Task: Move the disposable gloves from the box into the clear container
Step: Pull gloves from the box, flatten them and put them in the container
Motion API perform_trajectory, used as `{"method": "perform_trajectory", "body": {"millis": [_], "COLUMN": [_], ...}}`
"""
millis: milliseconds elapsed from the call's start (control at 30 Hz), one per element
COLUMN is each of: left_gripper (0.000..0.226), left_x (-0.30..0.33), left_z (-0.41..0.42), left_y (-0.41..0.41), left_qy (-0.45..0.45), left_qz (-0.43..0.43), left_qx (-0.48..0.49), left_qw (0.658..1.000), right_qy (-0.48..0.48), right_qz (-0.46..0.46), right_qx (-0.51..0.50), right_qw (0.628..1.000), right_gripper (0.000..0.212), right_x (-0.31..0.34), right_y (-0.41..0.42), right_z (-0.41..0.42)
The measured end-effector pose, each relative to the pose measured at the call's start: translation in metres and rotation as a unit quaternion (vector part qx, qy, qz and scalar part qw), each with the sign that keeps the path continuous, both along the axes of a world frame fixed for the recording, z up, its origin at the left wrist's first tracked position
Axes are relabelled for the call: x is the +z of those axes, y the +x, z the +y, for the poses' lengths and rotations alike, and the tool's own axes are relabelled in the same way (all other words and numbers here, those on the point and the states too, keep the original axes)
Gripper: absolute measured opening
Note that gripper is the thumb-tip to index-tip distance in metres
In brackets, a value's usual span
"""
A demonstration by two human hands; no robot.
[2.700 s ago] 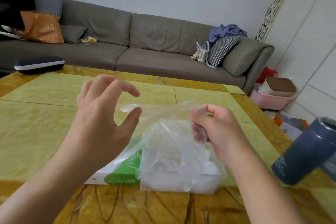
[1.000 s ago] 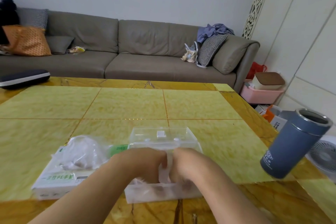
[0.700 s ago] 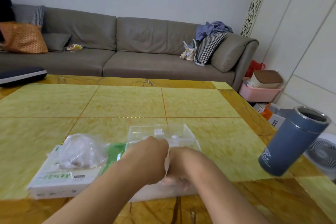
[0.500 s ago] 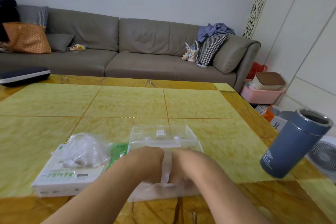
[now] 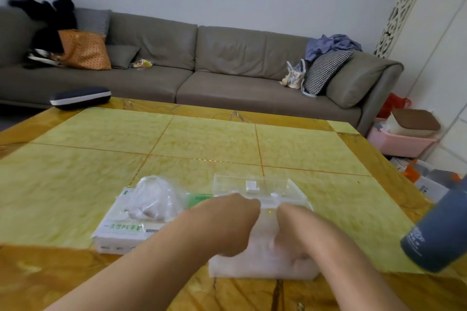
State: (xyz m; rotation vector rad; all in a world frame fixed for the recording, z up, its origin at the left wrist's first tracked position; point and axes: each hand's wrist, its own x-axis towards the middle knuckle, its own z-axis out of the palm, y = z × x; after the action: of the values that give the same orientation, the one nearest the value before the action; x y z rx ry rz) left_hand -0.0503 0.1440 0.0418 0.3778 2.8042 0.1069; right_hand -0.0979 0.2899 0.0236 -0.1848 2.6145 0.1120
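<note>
While both hands reach down into the clear rectangular plastic container (image 5: 262, 264) at the near edge of the yellow marble table (image 5: 202, 141), left hand (image 5: 235, 225) and right hand (image 5: 294, 232) press thin translucent disposable gloves (image 5: 260, 242) inside; whether the fingers are curled cannot be told. Just left lies the white-and-green glove box (image 5: 121, 227), a crumpled glove tuft (image 5: 151, 199) protruding. Farther right stands a blue cylindrical tumbler (image 5: 434, 232); beyond, a grey sofa (image 5: 227, 63).

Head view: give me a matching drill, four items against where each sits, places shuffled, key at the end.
Things:
1. white and green cardboard glove box
2. clear plastic container
3. dark blue cylindrical tumbler
4. dark flat zip case with a white band

Places:
A. far left corner of the yellow stone table
B. right edge of the frame
C. under both hands
D. left of the container, crumpled clear gloves on top

Pairs: 1-D, 2-C, 3-B, 4-A
</note>
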Motion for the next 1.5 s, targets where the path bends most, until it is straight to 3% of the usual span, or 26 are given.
{"method": "perform_trajectory", "body": {"millis": [67, 133, 233, 300, 433, 500, 567, 733, 867, 967, 1100, 1267, 1367, 1500], "left_gripper": [0.044, 0.028, 0.010, 0.018, 0.061, 0.053, 0.035, 0.026, 0.027, 0.032, 0.019, 0.013, 0.028, 0.031], "left_x": [0.002, 0.004, 0.000, -0.008, -0.018, -0.023, -0.028, -0.031, -0.035, -0.034, -0.019, 0.013, 0.015, 0.014], "left_z": [-0.014, -0.031, -0.069, -0.100, -0.150, -0.158, -0.159, -0.166, -0.170, -0.171, -0.166, -0.147, -0.141, -0.139], "left_y": [0.012, 0.025, 0.038, 0.040, 0.037, 0.035, 0.033, 0.026, 0.024, 0.023, 0.032, 0.044, 0.048, 0.050], "left_qy": [0.118, 0.214, 0.267, 0.265, 0.214, 0.190, 0.185, 0.212, 0.243, 0.300, 0.409, 0.582, 0.632, 0.684], "left_qz": [0.068, 0.150, 0.297, 0.356, 0.242, 0.207, 0.229, 0.276, 0.288, 0.315, 0.361, 0.382, 0.345, 0.274], "left_qx": [0.020, 0.046, 0.121, 0.178, 0.259, 0.254, 0.251, 0.263, 0.267, 0.306, 0.331, 0.273, 0.262, 0.273], "left_qw": [0.991, 0.964, 0.909, 0.879, 0.910, 0.925, 0.922, 0.900, 0.887, 0.847, 0.770, 0.664, 0.643, 0.618], "right_qy": [-0.012, -0.052, -0.072, -0.091, -0.228, -0.250, -0.239, -0.155, -0.172, -0.191, -0.186, -0.204, -0.242, -0.351], "right_qz": [0.046, 0.107, 0.200, 0.262, 0.312, 0.291, 0.243, 0.172, 0.177, 0.183, 0.181, 0.177, 0.183, 0.253], "right_qx": [-0.006, -0.022, 0.004, 0.041, 0.161, 0.252, 0.307, 0.333, 0.314, 0.297, 0.300, 0.309, 0.302, 0.171], "right_qw": [0.999, 0.993, 0.977, 0.960, 0.908, 0.888, 0.889, 0.914, 0.917, 0.917, 0.918, 0.912, 0.904, 0.885], "right_gripper": [0.010, 0.010, 0.016, 0.013, 0.030, 0.038, 0.041, 0.056, 0.052, 0.050, 0.053, 0.054, 0.047, 0.034], "right_x": [0.009, 0.015, 0.022, 0.027, 0.027, 0.020, 0.012, -0.001, -0.002, 0.000, -0.001, -0.007, -0.002, 0.020], "right_y": [0.005, 0.013, 0.029, 0.038, 0.061, 0.071, 0.079, 0.087, 0.088, 0.092, 0.093, 0.093, 0.093, 0.078], "right_z": [0.000, -0.001, -0.011, -0.024, -0.062, -0.082, -0.099, -0.121, -0.122, -0.121, -0.123, -0.122, -0.116, -0.096]}}
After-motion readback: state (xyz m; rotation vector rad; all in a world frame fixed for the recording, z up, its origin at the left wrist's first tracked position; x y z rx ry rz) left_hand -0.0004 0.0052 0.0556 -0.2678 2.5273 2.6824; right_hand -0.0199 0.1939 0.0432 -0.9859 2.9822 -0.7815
